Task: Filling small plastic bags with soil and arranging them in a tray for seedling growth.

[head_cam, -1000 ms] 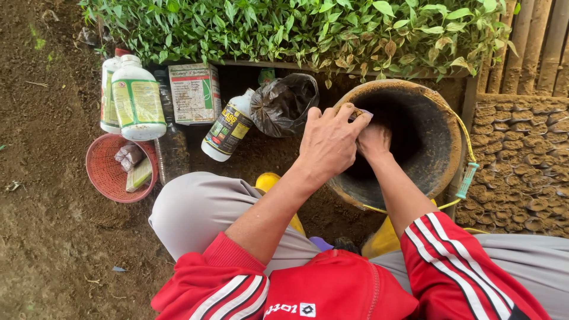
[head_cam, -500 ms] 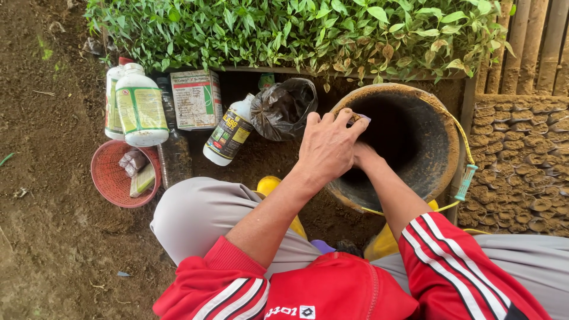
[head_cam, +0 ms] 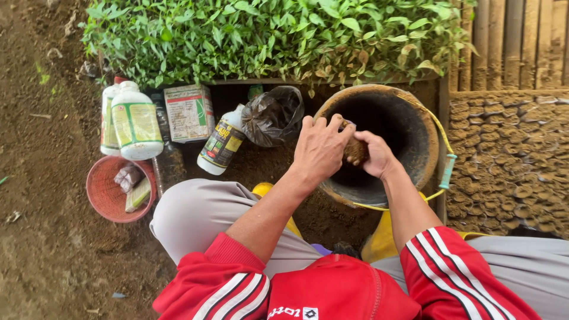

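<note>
Seen from above: left hand (head_cam: 320, 151) and right hand (head_cam: 374, 155) now lower over the near rim of the soil-caked bucket (head_cam: 415, 106), drawn slightly apart since a moment ago, both cupped around a brown clod of soil (head_cam: 355, 151). Pressing or shaping, probably. Clod mostly covered by fingers; bucket bottom lost in shadow. Bottles (head_cam: 136, 121) left, seedlings (head_cam: 272, 35) far.

Bare brown soil (head_cam: 47, 255) is carrying everything: two white jugs (head_cam: 131, 121), a carton (head_cam: 188, 112), a leaning white bottle (head_cam: 220, 144), a black bag (head_cam: 274, 115), a red basket (head_cam: 106, 192) and a soil-caked bucket (head_cam: 415, 127) are sitting on it.
</note>
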